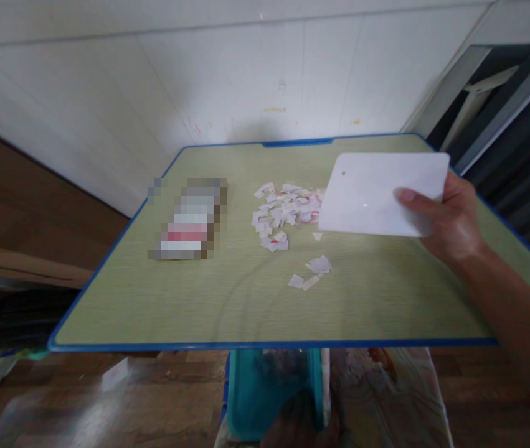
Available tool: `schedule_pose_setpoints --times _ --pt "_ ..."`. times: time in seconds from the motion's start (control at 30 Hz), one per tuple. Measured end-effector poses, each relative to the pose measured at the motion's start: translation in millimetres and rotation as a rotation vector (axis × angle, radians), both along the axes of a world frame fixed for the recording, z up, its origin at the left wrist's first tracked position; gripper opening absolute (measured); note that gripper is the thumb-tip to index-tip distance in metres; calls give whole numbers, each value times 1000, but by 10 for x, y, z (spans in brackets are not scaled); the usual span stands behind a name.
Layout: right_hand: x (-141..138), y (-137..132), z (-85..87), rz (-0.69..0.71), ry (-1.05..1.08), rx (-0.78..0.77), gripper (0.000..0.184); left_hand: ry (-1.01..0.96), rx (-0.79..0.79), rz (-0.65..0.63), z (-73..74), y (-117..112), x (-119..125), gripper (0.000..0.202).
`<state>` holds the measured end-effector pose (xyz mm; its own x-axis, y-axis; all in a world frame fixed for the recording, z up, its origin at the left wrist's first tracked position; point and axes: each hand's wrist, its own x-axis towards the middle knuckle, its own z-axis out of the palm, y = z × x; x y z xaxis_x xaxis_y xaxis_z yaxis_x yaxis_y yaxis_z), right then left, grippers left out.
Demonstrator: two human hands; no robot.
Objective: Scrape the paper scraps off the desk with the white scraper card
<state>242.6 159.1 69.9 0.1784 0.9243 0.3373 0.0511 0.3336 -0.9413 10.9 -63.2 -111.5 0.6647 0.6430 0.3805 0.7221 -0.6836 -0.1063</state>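
My right hand (451, 227) comes in from the right and pinches a flat white plastic card (377, 193) by its right end, thumb on top. The card is held tilted, with its lower edge just right of a pile of small white and pink paper scraps (283, 211) on the green table (199, 298). A few loose scraps (314, 270) lie nearer to me. Below the table's front edge, my left hand (299, 420) shows dimly and blurred against the rim of a teal bin (265, 392), which it seems to grip.
A blurred-out flat item (187, 218) lies on the left part of the table. The table has a blue rim and stands against a white wall (246, 74). Dark frames or panels (517, 118) lean at the right. Cardboard and clutter (12, 280) sit on the wooden floor at the left.
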Motion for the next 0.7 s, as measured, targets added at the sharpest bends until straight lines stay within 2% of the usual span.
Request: schedule_pose_setpoints --times 0.13,0.27,0.43,0.6,0.7 --pt "1 31 -38 -5 -106 -65 17 -12 -3 5 4 -5 -11 30" --pt "31 61 -75 -18 -252 -92 16 -2 -32 10 8 -5 -12 35" --pt "122 50 -25 -91 -271 -63 16 10 -30 -7 -1 -4 -2 35" --pt "148 -20 70 115 -275 -229 13 17 -59 -20 4 0 -13 34" --pt "111 -22 55 113 -230 -208 13 -1 -44 -24 7 8 -23 32"
